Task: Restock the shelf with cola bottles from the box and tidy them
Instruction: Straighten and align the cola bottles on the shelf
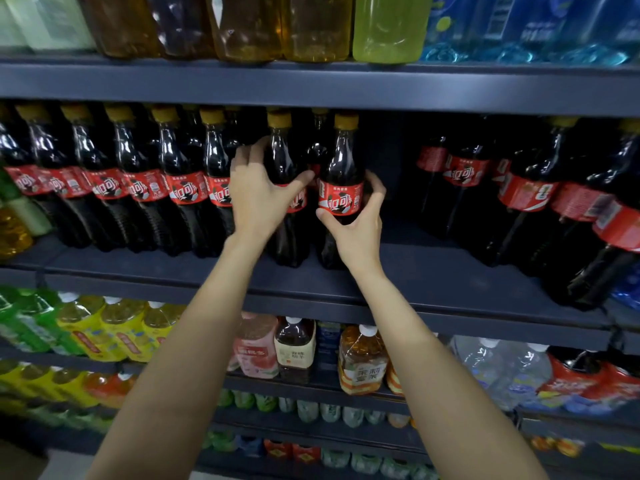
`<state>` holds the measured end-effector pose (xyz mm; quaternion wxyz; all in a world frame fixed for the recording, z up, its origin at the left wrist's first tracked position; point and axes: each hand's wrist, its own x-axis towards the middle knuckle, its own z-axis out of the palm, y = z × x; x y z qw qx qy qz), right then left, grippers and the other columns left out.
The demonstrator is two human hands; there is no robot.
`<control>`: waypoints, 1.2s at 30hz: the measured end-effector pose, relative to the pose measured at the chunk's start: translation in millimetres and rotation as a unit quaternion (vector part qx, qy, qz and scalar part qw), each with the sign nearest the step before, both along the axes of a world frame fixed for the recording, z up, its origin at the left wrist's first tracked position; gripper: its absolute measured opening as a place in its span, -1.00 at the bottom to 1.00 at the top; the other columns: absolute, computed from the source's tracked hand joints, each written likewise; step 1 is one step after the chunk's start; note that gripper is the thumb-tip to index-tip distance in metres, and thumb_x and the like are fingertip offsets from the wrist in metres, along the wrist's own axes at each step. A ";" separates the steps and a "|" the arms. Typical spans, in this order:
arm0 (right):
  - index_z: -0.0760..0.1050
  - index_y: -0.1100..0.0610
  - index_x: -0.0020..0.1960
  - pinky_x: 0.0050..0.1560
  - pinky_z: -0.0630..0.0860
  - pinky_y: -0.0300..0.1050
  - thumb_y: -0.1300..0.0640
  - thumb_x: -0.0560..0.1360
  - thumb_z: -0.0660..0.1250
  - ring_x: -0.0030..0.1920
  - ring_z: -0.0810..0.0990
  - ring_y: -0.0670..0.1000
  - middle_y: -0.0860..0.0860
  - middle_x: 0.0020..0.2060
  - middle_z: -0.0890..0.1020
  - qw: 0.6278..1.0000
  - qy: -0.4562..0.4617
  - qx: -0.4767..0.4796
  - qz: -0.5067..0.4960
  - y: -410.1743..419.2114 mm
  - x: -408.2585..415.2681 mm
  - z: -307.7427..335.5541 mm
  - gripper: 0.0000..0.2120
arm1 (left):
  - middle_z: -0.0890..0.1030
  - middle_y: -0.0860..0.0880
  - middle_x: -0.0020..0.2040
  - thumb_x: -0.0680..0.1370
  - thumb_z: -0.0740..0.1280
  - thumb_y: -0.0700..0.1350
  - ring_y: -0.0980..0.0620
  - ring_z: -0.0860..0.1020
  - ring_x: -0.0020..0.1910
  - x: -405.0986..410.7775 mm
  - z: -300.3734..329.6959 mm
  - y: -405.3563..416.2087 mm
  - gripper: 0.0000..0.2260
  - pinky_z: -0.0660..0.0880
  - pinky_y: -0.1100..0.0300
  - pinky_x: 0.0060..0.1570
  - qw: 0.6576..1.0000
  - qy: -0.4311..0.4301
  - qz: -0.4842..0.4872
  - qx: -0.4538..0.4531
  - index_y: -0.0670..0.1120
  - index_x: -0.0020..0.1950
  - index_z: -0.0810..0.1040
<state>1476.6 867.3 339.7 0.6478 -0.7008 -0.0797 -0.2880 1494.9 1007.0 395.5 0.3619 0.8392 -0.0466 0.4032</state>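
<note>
each hand wraps a cola bottle: left hand point(258, 195), right hand point(360, 223); gap beside right invites toppling.

Two dark cola bottles point(341, 192), yellow-capped and red-labelled, stand upright near the shelf point(433, 271) edge, ending a long matching row point(114, 181).

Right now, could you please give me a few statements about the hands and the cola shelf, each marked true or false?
1. The left hand grips a cola bottle. True.
2. The right hand hangs empty. False: it holds a second cola bottle at its label.
3. The cola bottles have yellow caps. True.
4. The shelf to the right of the held bottles is packed tight. False: a gap lies there before the larger cola bottles.
</note>
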 end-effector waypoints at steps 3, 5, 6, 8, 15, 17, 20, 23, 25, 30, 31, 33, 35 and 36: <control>0.13 0.09 0.40 0.05 0.41 -0.48 0.26 0.35 0.51 0.18 0.51 -0.01 0.09 0.25 0.46 1.000 0.003 -0.001 -0.010 16.1 2.9 0.8 -0.23 | 0.51 -0.16 0.25 0.36 0.48 0.19 -0.12 0.49 0.21 -1.5 6.4 16.8 -0.31 0.39 0.13 0.14 0.999 -0.002 0.003 0.054 -0.14 0.36 0.43; 0.14 0.11 0.40 0.10 0.45 -0.38 0.21 0.36 0.51 0.19 0.50 0.02 0.10 0.25 0.47 1.000 0.016 -0.014 -0.022 28.1 3.3 0.9 -0.24 | 0.52 -0.17 0.26 0.38 0.45 0.20 -0.14 0.50 0.22 -2.8 9.7 20.0 -0.29 0.41 0.07 0.13 0.996 0.000 0.022 0.088 -0.16 0.38 0.40; 0.15 0.12 0.41 0.14 0.46 -0.26 0.15 0.37 0.51 0.20 0.48 0.04 0.10 0.25 0.48 0.999 0.022 -0.033 -0.036 32.5 3.9 0.0 -0.25 | 0.52 -0.18 0.27 0.39 0.44 0.20 -0.15 0.50 0.23 -3.1 11.0 20.7 -0.29 0.42 0.05 0.12 0.994 0.000 0.030 0.101 -0.18 0.39 0.38; 0.16 0.13 0.42 0.20 0.40 -0.04 0.01 0.38 0.49 0.24 0.38 0.09 0.09 0.24 0.49 0.990 0.032 -0.102 -0.089 36.6 5.6 -2.7 -0.24 | 0.52 -0.20 0.26 0.41 0.42 0.19 -0.18 0.50 0.22 -3.6 13.2 21.3 -0.29 0.42 0.02 0.10 0.992 0.003 0.041 0.120 -0.20 0.40 0.36; 0.19 0.10 0.44 0.08 0.41 -0.15 0.00 0.35 0.52 0.18 0.44 0.03 0.12 0.29 0.37 0.991 0.029 -0.094 -0.090 37.4 4.4 -1.3 -0.21 | 0.47 -0.23 0.29 0.46 0.35 0.24 -0.19 0.48 0.23 -9.7 7.4 21.2 -0.23 0.47 0.00 0.07 0.986 0.000 0.059 0.156 -0.21 0.48 0.23; 0.19 0.09 0.43 0.08 0.41 -0.12 -0.01 0.33 0.53 0.19 0.45 0.07 0.13 0.28 0.36 0.990 0.034 -0.099 -0.094 38.2 5.0 -0.1 -0.19 | 0.42 -0.20 0.36 0.47 0.32 0.26 -0.16 0.43 0.29 -12.9 9.1 21.8 -0.20 0.49 -0.01 0.01 0.975 0.000 0.100 0.198 -0.18 0.52 0.15; 0.17 0.07 0.43 0.10 0.42 -0.07 -0.04 0.32 0.54 0.21 0.45 0.11 0.14 0.27 0.38 0.988 0.045 -0.114 -0.090 37.9 4.9 2.0 -0.17 | 0.38 -0.19 0.39 0.46 0.39 0.19 -0.15 0.39 0.34 -13.3 11.9 27.1 -0.17 0.47 0.01 0.09 0.977 0.021 0.083 0.194 -0.15 0.54 0.08; 0.16 0.09 0.44 0.12 0.43 -0.04 -0.05 0.31 0.54 0.22 0.44 0.13 0.14 0.27 0.38 0.987 0.049 -0.124 -0.093 38.2 3.9 3.4 -0.15 | 0.35 -0.20 0.41 0.46 0.43 0.06 -0.13 0.35 0.38 -15.2 4.4 31.6 -0.18 0.37 0.07 0.26 0.984 0.034 0.028 0.171 -0.17 0.55 0.05; 0.15 0.09 0.44 0.11 0.41 -0.06 -0.05 0.32 0.54 0.23 0.43 0.13 0.15 0.27 0.37 0.986 0.051 -0.129 -0.094 38.4 3.8 3.7 -0.14 | 0.34 -0.20 0.42 0.47 0.43 -0.02 -0.11 0.33 0.39 -18.1 -2.7 31.9 -0.22 0.29 0.16 0.31 0.989 0.016 0.005 0.150 -0.17 0.54 0.07; 0.11 0.09 0.47 0.17 0.36 -0.14 -0.05 0.33 0.52 0.28 0.36 0.02 0.13 0.32 0.33 0.985 0.048 -0.149 -0.067 26.1 -6.2 1.1 -0.12 | 0.41 -0.14 0.34 0.52 0.33 -0.15 -0.09 0.46 0.25 -24.3 -24.3 34.9 -0.51 0.51 0.04 0.16 0.992 -0.081 -0.035 0.093 -0.20 0.42 0.33; 0.12 0.10 0.47 0.18 0.32 -0.19 -0.03 0.36 0.51 0.29 0.33 -0.04 0.12 0.34 0.32 0.984 0.043 -0.162 -0.065 18.5 -10.6 0.0 -0.15 | 0.46 -0.12 0.29 0.53 0.30 -0.15 -0.06 0.48 0.22 -27.4 -29.5 33.4 -0.57 0.53 0.07 0.12 0.991 -0.107 -0.038 0.077 -0.19 0.38 0.38; 0.17 0.12 0.46 0.22 0.31 -0.22 0.03 0.43 0.45 0.31 0.34 -0.05 0.10 0.35 0.33 0.973 0.029 -0.216 -0.071 -3.3 -19.9 -3.7 -0.28 | 0.55 -0.07 0.17 0.54 0.28 -0.16 0.01 0.53 0.12 -36.2 -39.9 25.9 -0.67 0.52 0.20 0.06 0.986 -0.153 -0.032 0.054 -0.17 0.30 0.46; 0.28 0.11 0.41 0.26 0.35 -0.14 0.08 0.49 0.39 0.29 0.40 0.02 0.08 0.31 0.40 0.952 0.014 -0.297 -0.076 -30.7 -30.3 -6.5 -0.45 | 0.60 -0.05 0.03 0.55 0.27 -0.18 0.02 0.57 -0.03 -46.1 -49.3 10.6 -0.75 0.55 0.18 -0.08 0.981 -0.185 -0.056 0.030 -0.18 0.21 0.52; 0.35 0.10 0.37 0.25 0.39 -0.07 0.10 0.50 0.36 0.25 0.44 0.05 0.07 0.26 0.45 0.937 -0.001 -0.339 -0.084 -44.9 -35.4 -6.9 -0.53 | 0.61 -0.05 -0.03 0.55 0.26 -0.19 0.01 0.58 -0.10 -50.5 -52.4 -0.7 -0.78 0.55 0.13 -0.13 0.976 -0.198 -0.082 0.026 -0.20 0.16 0.55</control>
